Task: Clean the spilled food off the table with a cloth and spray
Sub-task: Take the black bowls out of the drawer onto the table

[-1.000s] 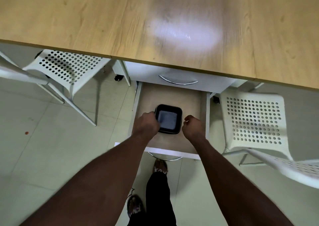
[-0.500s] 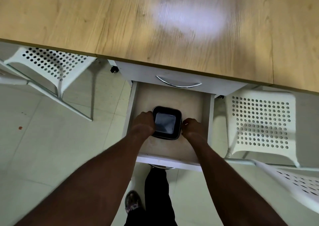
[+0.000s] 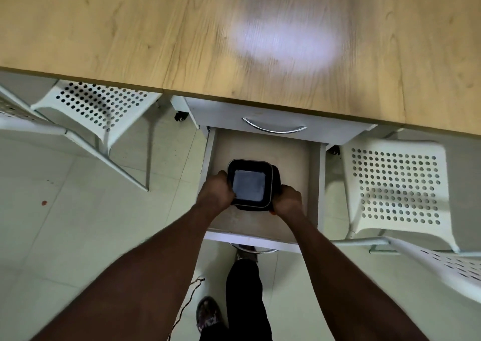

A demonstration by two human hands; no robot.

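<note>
Under the table [image 3: 130, 28]: drawer [image 3: 296, 163] stands open, with a black square container [image 3: 248, 187] within it
Left hand [image 3: 216, 192]: fingers curled round the container's left edge
Right hand [image 3: 287, 201]: fingers curled round its right edge
Chairs: white, perforated, with a left chair [image 3: 99, 103] and a right chair [image 3: 395, 184] flanking the drawer

The single camera sits on the person's head and looks steeply down, nearly straight at the floor [image 3: 78, 223], facing the near edge of the table [image 3: 130, 28]. Its wide view takes the tabletop along the top (close, filling the width), the open drawer [image 3: 294, 158] at arm's reach in the middle, and the person's legs [image 3: 244, 288] directly beneath.
</note>
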